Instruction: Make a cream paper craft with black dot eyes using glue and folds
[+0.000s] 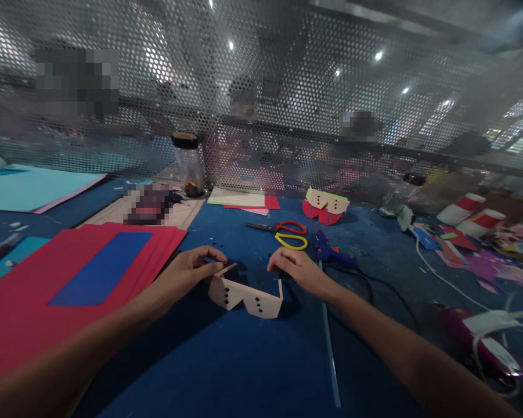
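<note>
A pair of cream paper glasses [245, 297] with small black squares stands on the blue table [226, 371] in front of me. My left hand [191, 270] pinches the thin paper arm at the glasses' left end. My right hand [296, 268] has its fingers curled at the right paper arm and touches it. Both forearms reach in from the bottom corners.
Red paper sheets with a blue piece [69, 278] lie at left. Scissors with red and yellow handles [287, 233] and a blue glue gun [331, 251] with its black cord lie behind my hands. Finished paper glasses [326, 204], a jar [188, 164], tape rolls [474, 210] and a perforated metal screen [287, 87] stand behind.
</note>
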Available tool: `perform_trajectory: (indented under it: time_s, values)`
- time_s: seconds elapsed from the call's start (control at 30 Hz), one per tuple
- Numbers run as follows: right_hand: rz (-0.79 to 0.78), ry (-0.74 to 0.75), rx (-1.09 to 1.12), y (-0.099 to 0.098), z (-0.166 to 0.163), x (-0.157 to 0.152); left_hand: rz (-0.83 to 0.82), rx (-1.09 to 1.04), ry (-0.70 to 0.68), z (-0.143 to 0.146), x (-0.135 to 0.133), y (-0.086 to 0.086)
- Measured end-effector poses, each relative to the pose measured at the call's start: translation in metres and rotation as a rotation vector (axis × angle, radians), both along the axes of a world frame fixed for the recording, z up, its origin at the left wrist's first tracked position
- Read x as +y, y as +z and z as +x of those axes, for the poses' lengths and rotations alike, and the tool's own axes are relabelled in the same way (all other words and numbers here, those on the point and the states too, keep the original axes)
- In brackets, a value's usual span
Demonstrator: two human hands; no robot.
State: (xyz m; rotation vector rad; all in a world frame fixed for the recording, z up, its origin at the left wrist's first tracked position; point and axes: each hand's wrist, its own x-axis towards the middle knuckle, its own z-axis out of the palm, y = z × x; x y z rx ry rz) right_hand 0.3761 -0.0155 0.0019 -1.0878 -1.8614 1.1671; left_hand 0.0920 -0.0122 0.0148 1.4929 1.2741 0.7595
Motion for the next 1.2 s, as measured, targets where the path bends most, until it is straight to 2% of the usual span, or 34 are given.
perform_trajectory:
  time_s: [0.23, 0.47, 0.57, 0.83, 1.2]
  values:
    - [0.005, -0.015, -0.029, 0.004, -0.001, -0.001, -0.069, -0.094, -0.006, 0.001, 0.000, -0.001]
    - [0.120, -0.040, -0.161, 0.030, -0.006, 0.001, -0.095, -0.157, -0.031, 0.001, 0.000, -0.008]
    - [0.171, -0.008, -0.239, 0.035, -0.016, 0.009, -0.087, -0.175, -0.039, 0.001, 0.001, -0.011]
    - [0.308, 0.176, -0.324, 0.008, -0.046, 0.035, -0.049, -0.205, -0.044, 0.003, -0.002, -0.009]
    - [0.203, 0.185, -0.239, 0.000, -0.045, 0.042, -0.051, -0.193, -0.091, 0.002, -0.002, -0.011]
